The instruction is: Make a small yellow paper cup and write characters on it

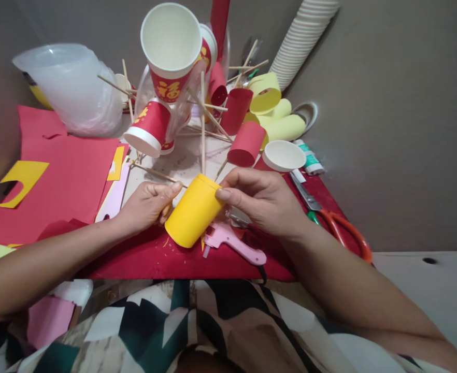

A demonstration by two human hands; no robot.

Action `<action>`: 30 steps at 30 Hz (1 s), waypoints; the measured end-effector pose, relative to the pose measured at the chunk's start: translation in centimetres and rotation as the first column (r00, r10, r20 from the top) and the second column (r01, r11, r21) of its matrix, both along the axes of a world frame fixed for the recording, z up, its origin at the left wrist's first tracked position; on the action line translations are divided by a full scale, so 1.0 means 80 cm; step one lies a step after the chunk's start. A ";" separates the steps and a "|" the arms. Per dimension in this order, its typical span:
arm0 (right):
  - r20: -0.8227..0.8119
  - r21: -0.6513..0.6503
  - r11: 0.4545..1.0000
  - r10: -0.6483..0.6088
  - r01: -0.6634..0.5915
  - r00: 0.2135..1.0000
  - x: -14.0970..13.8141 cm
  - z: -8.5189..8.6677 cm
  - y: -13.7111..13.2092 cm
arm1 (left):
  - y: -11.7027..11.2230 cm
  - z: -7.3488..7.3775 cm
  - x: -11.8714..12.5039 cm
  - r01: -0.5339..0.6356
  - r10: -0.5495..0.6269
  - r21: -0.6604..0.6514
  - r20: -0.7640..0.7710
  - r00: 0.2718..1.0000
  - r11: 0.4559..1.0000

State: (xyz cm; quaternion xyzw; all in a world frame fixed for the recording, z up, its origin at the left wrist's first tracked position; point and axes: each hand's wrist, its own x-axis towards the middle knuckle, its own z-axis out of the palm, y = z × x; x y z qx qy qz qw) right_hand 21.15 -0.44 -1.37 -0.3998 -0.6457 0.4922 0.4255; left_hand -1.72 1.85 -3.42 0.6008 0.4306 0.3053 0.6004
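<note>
A yellow paper cylinder [193, 212] lies tilted between my two hands, low over the red-covered table [162, 259]. My right hand [259, 199] grips its upper right side, thumb pressed on the rim. My left hand [148, 203] is closed beside the cylinder's left side, pinching a thin wooden stick [156, 173] that points up and left. A pink glue gun [232, 241] lies on the table just under my right hand.
Red paper cups [151, 127], a white cup [171, 44], red tubes [247, 143] and yellow tubes [286, 127] with sticks crowd the back. Red paper sheets [57, 181] lie left, a plastic bag [71, 88] behind them. Orange-handled scissors [337, 223] and a small white bowl [283, 155] sit right.
</note>
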 end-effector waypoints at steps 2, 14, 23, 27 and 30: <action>-0.014 -0.016 1.000 -0.016 0.016 1.000 0.001 0.000 0.002 | 0.004 0.001 0.002 -0.054 0.057 -0.058 0.061 0.996 0.997; -0.048 -0.006 0.996 -0.088 0.088 0.995 0.007 0.004 0.004 | 0.026 -0.006 0.018 -0.157 0.173 -0.113 0.148 0.974 0.981; -0.083 0.034 0.993 -0.109 0.113 0.990 0.000 -0.008 0.006 | -0.009 0.001 0.024 0.117 -0.099 -0.100 0.167 0.981 0.988; -0.130 0.075 0.977 -0.188 0.199 0.974 0.003 -0.008 0.010 | -0.006 -0.003 0.019 0.139 -0.091 -0.166 0.267 0.959 0.976; -0.081 0.103 0.984 -0.135 0.143 0.988 0.003 -0.006 0.011 | -0.004 -0.004 0.016 0.174 -0.103 -0.209 0.312 0.945 0.962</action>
